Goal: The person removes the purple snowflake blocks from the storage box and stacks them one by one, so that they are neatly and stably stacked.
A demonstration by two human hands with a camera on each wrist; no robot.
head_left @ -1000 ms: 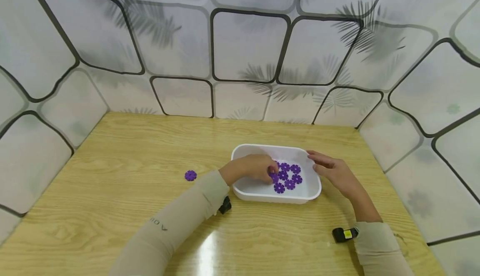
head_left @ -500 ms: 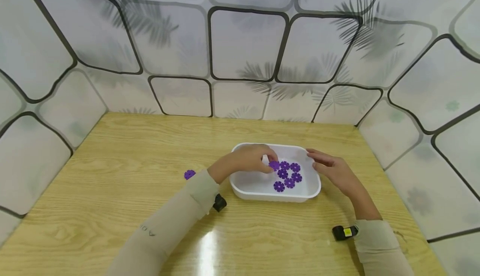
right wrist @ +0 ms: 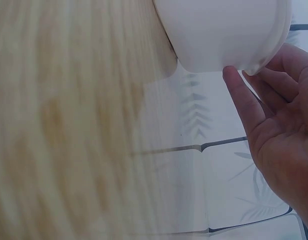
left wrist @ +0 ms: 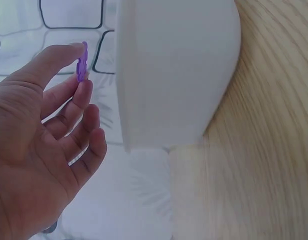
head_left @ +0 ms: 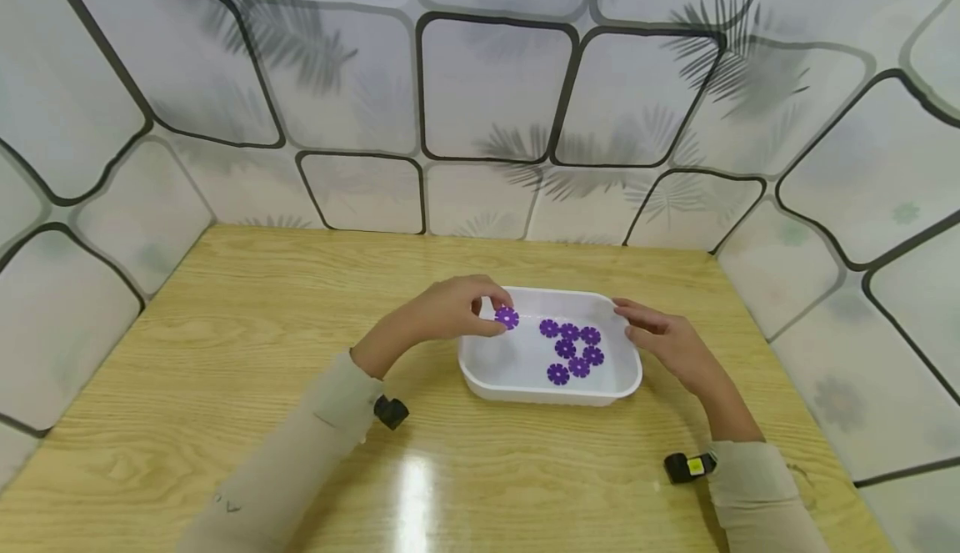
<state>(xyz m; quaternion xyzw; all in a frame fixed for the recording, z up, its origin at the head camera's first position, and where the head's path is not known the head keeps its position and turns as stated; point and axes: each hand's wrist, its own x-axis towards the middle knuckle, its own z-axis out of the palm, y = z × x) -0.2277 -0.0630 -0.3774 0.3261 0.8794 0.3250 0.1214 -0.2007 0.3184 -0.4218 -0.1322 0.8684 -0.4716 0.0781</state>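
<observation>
Head view: a white tray (head_left: 510, 367) sits on a wooden tabletop (head_left: 300, 336). The left hand (head_left: 448, 309) pinches a purple notched disc (head_left: 507, 317) over its left end; seven more discs (head_left: 565, 349) lie inside. The right hand (head_left: 671, 346) rests, fingers extended, at the opposite rim.

Left wrist view: thumb and fingertips hold the disc edge-on.

Right wrist view: fingertips touch the tray's outside.

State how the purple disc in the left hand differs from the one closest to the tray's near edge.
The held disc is pinched in the left hand; the near disc is untouched. The held disc is raised above the floor of the tray; the near disc lies flat on it. The held disc is apart from the other discs; the near disc sits close to them. Both are purple with notched, flower-like outlines.
</observation>
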